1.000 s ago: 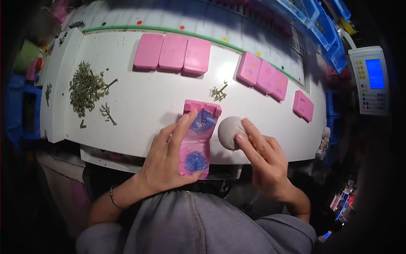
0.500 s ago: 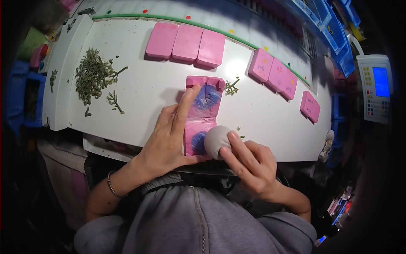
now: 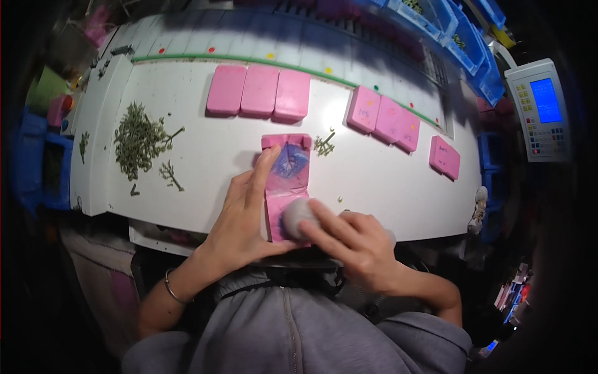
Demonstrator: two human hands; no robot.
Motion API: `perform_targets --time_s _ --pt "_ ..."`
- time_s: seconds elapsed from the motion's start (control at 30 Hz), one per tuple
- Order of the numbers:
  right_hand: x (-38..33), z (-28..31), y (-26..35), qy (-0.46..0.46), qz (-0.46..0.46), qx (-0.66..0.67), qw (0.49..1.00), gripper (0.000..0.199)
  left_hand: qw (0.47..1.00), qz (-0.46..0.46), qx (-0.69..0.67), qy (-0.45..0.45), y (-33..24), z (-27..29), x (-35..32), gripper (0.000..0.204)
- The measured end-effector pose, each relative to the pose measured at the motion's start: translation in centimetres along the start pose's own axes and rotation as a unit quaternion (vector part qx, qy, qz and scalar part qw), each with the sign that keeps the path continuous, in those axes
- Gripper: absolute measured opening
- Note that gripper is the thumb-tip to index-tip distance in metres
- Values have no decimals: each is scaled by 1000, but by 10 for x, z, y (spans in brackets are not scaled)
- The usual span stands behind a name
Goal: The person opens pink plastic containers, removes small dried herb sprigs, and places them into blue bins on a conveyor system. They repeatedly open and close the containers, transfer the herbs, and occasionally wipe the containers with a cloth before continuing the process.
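We are looking at an opened pink mould (image 3: 288, 181) over the near edge of the white worktop (image 3: 205, 156), a blue patch (image 3: 291, 162) showing in its far half. The left hand (image 3: 237, 234) is holding it with fingers spreading wide: the index finger is lying along the mould's left side, the thumb is reaching across its near end. The right hand (image 3: 364, 252) is gripping a grey ball (image 3: 298, 219), its fingers closing on the ball's right side. The ball is covering much of the near half; with the blur, we cannot tell how firmly it is touching.

A green sprig (image 3: 324, 144) is lying just right of the mould's far half. Farther left, a green branched heap (image 3: 137, 143) is resting on the worktop. Beyond the mould, three pink blocks (image 3: 258, 92) are standing in a row, with more pink pieces (image 3: 383, 118) to the right. At upper right, blue bins (image 3: 489, 84) are holding small green pieces (image 3: 460, 42); left of the worktop, another blue bin (image 3: 30, 149) is standing, its contents too dark for us to make out.
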State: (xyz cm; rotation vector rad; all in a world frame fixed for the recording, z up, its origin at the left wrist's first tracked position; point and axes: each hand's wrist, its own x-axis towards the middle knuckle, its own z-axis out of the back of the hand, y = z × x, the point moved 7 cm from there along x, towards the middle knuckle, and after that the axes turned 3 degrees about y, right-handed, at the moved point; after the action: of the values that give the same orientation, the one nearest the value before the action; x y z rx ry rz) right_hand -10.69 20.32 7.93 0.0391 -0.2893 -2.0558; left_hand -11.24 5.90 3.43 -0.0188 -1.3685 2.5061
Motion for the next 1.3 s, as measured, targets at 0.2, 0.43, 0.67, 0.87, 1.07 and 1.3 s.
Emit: perform_targets --time_s 0.2,0.43,0.67,0.87,1.07,1.3 --pt "5 -11 -27 -41 -154 -12 987 71 986 -74 33 -143 -16 18 5 58" --pt "27 -2 -33 -206 -116 247 940 51 983 -40 -94 -150 -14 22 11 49" --pt "38 2 -40 -187 -128 323 919 32 975 14 -193 -112 4 16 14 29" --pt "24 8 -63 -220 -198 331 896 32 983 46 -101 -147 -11 2 27 60" --pt "20 30 -64 -249 -154 353 889 49 971 75 -157 -162 -18 -22 34 94" --pt "-115 194 -245 -521 -282 -93 801 41 899 203 -363 -135 11 6 10 53"
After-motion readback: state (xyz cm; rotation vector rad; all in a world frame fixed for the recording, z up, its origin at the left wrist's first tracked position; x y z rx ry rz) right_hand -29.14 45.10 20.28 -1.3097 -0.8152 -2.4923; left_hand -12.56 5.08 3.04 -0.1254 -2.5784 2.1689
